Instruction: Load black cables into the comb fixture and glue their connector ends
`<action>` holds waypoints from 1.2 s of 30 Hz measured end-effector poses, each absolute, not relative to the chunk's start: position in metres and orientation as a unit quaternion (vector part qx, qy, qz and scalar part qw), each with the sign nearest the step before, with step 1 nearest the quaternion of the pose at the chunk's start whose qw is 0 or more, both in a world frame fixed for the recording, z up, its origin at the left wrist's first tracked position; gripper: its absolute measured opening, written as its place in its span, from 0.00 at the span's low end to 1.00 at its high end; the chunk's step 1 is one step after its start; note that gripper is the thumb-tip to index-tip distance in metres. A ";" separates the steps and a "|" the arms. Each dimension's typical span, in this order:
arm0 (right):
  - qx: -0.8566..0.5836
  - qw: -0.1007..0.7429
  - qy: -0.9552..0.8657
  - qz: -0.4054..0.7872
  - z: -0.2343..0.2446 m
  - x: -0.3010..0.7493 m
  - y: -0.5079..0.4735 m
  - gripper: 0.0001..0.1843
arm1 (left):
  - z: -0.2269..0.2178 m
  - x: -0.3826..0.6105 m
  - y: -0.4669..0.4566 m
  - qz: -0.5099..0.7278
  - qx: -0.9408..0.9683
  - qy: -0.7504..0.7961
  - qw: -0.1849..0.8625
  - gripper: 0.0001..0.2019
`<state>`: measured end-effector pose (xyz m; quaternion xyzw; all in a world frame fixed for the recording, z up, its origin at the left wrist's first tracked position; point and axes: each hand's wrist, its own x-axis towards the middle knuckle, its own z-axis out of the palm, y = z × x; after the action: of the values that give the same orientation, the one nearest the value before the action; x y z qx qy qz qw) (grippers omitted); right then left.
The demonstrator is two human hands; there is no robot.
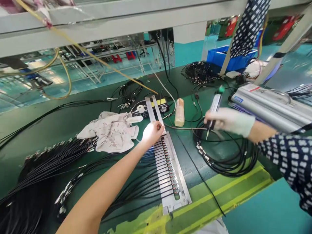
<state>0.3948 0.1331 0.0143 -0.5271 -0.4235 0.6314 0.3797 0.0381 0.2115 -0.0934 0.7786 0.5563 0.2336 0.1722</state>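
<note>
Cables [31,182] fan left of jig [179,185], ends feeding its slots; left grip [153,132] curls atop it, hold unclear; right grip [227,121] clamps pen tool [214,105] tip-down.

Centre: jig [170,175] on the worktop [73,120], running away from us.
Left: cloth [109,131] beside the jig; cable bundle [41,169] nearer us.
Right: coil [229,164] beside the jig, machine [275,109] behind it.
Behind: bottle [179,112] by the jig's far end.
Our hands: left hand [152,131] on the jig; right hand [227,121], tool [215,104] in it, above the coil.
</note>
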 end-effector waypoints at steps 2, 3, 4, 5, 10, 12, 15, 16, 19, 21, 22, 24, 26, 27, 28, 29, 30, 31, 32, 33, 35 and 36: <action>-0.534 0.540 -0.487 0.431 0.044 0.381 0.159 0.16 | -0.104 0.007 0.204 0.234 0.768 0.576 0.157 0.09; -0.486 0.641 -0.494 0.329 0.053 0.367 0.165 0.16 | -0.111 -0.004 0.202 0.235 0.762 0.583 0.154 0.08; -0.414 0.702 -0.501 0.291 0.055 0.349 0.164 0.15 | -0.118 -0.012 0.200 0.237 0.759 0.587 0.153 0.08; -0.347 0.736 -0.490 0.312 0.050 0.328 0.158 0.15 | -0.125 -0.017 0.199 0.237 0.756 0.590 0.157 0.09; -0.255 0.612 -0.283 0.693 -0.063 0.225 0.096 0.16 | -0.150 -0.021 0.196 0.246 0.754 0.580 0.186 0.10; -0.260 0.614 -0.223 0.712 -0.108 0.204 0.082 0.17 | -0.154 -0.023 0.191 0.256 0.756 0.573 0.187 0.12; -0.275 0.626 -0.207 0.700 -0.138 0.196 0.077 0.16 | -0.156 -0.033 0.181 0.268 0.754 0.570 0.186 0.13; -0.280 0.625 -0.206 0.699 -0.140 0.197 0.077 0.15 | -0.156 -0.037 0.177 0.271 0.753 0.571 0.186 0.12; -0.294 0.616 -0.205 0.701 -0.136 0.201 0.079 0.13 | -0.153 -0.044 0.169 0.279 0.750 0.572 0.181 0.09; -0.299 0.608 -0.204 0.706 -0.131 0.203 0.080 0.13 | -0.150 -0.044 0.167 0.285 0.755 0.564 0.173 0.09; -0.301 0.605 -0.204 0.709 -0.130 0.203 0.080 0.13 | -0.148 -0.043 0.168 0.287 0.760 0.558 0.168 0.10; -0.307 0.599 -0.209 0.710 -0.128 0.203 0.081 0.13 | -0.146 -0.039 0.171 0.283 0.774 0.542 0.162 0.11; -0.313 0.596 -0.216 0.707 -0.127 0.202 0.081 0.13 | -0.146 -0.036 0.175 0.274 0.785 0.532 0.160 0.11; -0.316 0.595 -0.219 0.706 -0.127 0.201 0.080 0.14 | -0.147 -0.034 0.176 0.271 0.788 0.530 0.158 0.12; -0.317 0.595 -0.221 0.705 -0.127 0.200 0.080 0.15 | -0.148 -0.034 0.176 0.268 0.789 0.531 0.156 0.11; -0.318 0.595 -0.221 0.704 -0.126 0.199 0.078 0.15 | -0.148 -0.033 0.176 0.267 0.789 0.532 0.153 0.11; -0.318 0.595 -0.224 0.704 -0.126 0.198 0.076 0.16 | -0.149 -0.033 0.175 0.264 0.788 0.535 0.151 0.10; -0.319 0.593 -0.230 0.703 -0.126 0.198 0.074 0.16 | -0.148 -0.033 0.173 0.261 0.789 0.536 0.149 0.09; -0.320 0.590 -0.239 0.702 -0.126 0.198 0.072 0.17 | -0.148 -0.033 0.170 0.258 0.789 0.537 0.149 0.08; -0.322 0.585 -0.253 0.700 -0.125 0.198 0.071 0.18 | -0.147 -0.033 0.167 0.254 0.790 0.538 0.148 0.08; -0.333 0.574 -0.295 0.687 -0.123 0.202 0.074 0.20 | -0.146 -0.033 0.161 0.246 0.790 0.542 0.147 0.07; -0.342 0.573 -0.324 0.671 -0.122 0.205 0.077 0.21 | -0.145 -0.033 0.158 0.243 0.790 0.544 0.147 0.07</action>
<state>0.2048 0.0775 -0.1219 -0.3415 -0.3245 0.6709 0.5727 -0.0328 0.1577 -0.1446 0.7898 0.5436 0.2431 0.1469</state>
